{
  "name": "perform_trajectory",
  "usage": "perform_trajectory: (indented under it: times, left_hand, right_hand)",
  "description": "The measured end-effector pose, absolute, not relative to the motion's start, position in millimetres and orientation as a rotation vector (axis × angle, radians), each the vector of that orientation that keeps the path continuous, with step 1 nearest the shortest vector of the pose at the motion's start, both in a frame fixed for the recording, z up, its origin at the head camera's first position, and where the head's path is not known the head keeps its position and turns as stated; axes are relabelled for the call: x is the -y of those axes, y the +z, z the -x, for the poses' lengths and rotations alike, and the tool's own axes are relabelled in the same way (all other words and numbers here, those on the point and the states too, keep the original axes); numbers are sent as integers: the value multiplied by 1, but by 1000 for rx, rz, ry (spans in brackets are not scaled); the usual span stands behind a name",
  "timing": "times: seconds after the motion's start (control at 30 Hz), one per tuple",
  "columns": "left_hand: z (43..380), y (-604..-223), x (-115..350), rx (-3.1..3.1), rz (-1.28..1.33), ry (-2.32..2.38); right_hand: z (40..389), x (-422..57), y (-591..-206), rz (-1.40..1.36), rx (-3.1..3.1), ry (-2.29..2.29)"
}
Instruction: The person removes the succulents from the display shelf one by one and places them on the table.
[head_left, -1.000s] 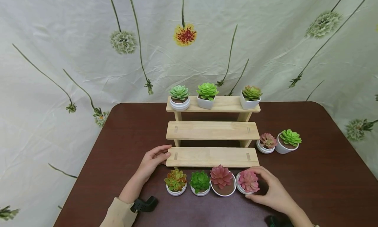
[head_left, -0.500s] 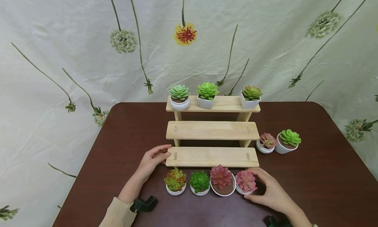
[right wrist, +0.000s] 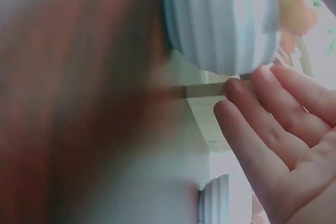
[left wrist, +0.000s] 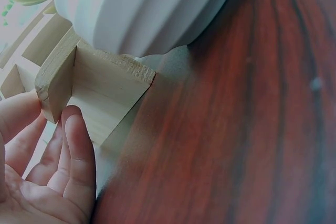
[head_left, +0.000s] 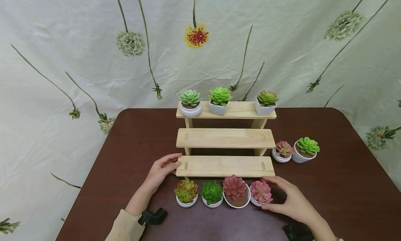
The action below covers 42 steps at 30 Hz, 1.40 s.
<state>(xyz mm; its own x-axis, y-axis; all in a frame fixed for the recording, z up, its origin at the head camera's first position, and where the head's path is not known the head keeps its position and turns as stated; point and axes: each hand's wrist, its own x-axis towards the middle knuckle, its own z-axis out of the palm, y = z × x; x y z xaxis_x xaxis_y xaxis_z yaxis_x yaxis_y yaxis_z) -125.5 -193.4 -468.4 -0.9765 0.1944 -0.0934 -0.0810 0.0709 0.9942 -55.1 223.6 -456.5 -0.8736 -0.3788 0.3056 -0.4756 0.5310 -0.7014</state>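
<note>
A three-tier wooden plant stand [head_left: 223,166] stands on the dark table. My left hand [head_left: 162,171] holds the left end of its bottom tier, thumb and fingers at the board's corner in the left wrist view. In front of that tier, a potted pink succulent [head_left: 261,192] ends a row on the right. My right hand [head_left: 289,199] is spread around its right side, fingers fairly straight; whether the fingertips touch the white ribbed pot [right wrist: 223,22] is unclear. Left of it in the row are a larger dusky-red succulent [head_left: 236,192], a dark green one [head_left: 212,193] and an orange-green one [head_left: 186,192].
Three potted succulents stand on the top tier, among them a bright green one [head_left: 220,97] near the middle. Right of the stand, a small pink succulent [head_left: 284,150] and a light green one [head_left: 307,148] stand close together on the table [head_left: 338,171]. A flower-print cloth [head_left: 282,53] hangs behind.
The pink succulent at the row's right end has shifted slightly left, against the larger pot. My right hand moved with it, then drew back a little to the right. My left hand stays put.
</note>
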Motion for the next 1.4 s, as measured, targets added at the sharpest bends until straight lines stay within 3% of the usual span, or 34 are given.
perform_trajectory:
  times: [0.23, 0.8, 1.4]
  left_hand:
    - [129, -482, 198, -2144, -128, 2030]
    - [129, -481, 197, -2145, -123, 2026]
    - [129, -482, 197, -2143, -137, 2035]
  right_hand:
    - [65, -231, -451, -842, 2510, 1444]
    - [99, -230, -434, -780, 2340, 1574]
    - [124, -223, -404, -552, 2389, 1539]
